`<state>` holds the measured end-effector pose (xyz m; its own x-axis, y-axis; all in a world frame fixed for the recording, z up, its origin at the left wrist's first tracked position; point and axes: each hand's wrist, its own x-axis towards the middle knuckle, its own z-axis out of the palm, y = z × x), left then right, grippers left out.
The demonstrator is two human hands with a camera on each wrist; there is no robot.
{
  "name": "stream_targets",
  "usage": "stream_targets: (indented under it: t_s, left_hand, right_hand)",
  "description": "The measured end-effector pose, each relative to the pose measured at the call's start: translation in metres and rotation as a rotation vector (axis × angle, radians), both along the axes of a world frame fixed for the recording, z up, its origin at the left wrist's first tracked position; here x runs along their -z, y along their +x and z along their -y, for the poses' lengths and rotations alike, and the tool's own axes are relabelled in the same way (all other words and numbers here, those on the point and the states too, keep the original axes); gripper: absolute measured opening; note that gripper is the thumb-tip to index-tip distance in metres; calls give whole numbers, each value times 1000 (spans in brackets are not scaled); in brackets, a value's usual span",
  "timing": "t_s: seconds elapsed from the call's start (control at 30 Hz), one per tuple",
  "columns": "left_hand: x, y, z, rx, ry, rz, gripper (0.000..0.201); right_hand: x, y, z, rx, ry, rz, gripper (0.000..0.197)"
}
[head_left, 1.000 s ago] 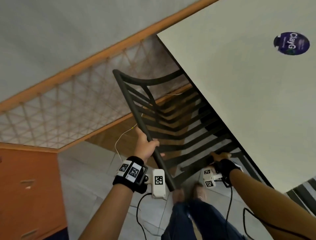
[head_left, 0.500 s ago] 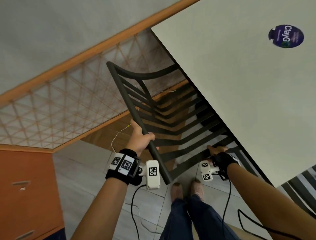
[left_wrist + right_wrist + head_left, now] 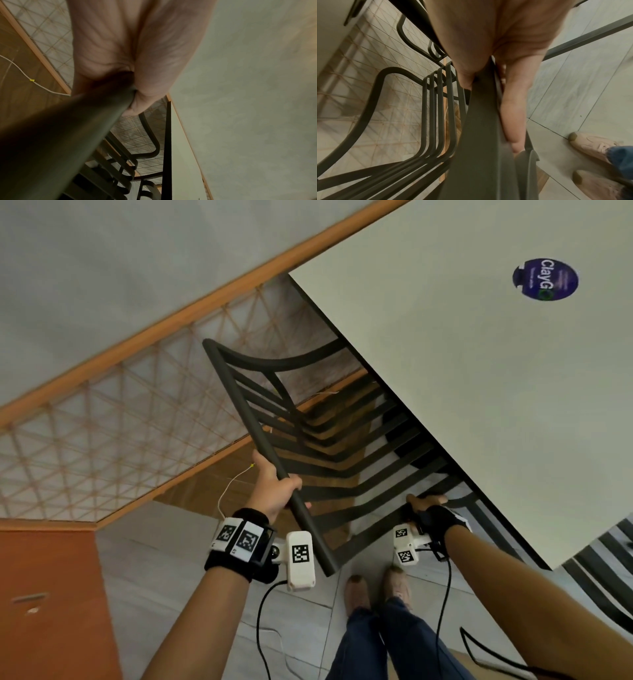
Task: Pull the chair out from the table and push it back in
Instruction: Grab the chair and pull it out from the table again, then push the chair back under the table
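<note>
The chair [image 3: 308,446] stands on the floor with its slatted seat partly under the near edge of the tabletop [image 3: 479,392] and its backrest out on the person's side. The left hand [image 3: 274,491] has its fingers [image 3: 296,485] clenched round the top rail of the backrest, which the left wrist view confirms. The right hand [image 3: 426,505] grips the chair's frame close beside the tabletop's edge; in the right wrist view its fingers [image 3: 513,119] lie wrapped along a dark bar.

My judgement is that the task is somewhere in the middle: the chair is neither fully tucked in nor drawn well clear, since much of the seat shows beyond the tabletop's edge while its front is hidden beneath. A single moment cannot tell whether this is the pull or the push. Either way, the chair must end tucked under the tabletop and both hands must let go.
</note>
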<state>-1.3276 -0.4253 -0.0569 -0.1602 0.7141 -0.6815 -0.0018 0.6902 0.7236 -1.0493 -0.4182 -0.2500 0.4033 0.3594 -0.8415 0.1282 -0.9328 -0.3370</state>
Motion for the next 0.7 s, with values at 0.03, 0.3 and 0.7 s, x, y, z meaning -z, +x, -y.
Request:
stream_targets:
  t_s: [0.03, 0.3, 0.7]
  left_hand:
    - [0, 0, -2, 4, 11, -3, 98]
    - [-7, 6, 8, -17, 37, -44, 91]
    - [-22, 46, 78, 29, 122, -254, 81]
  right_hand:
    - [5, 2, -1, -34, -7, -9, 92]
    - [-31, 1, 30, -55, 163, -159, 59]
    - [-53, 142, 144, -429, -108, 45, 57]
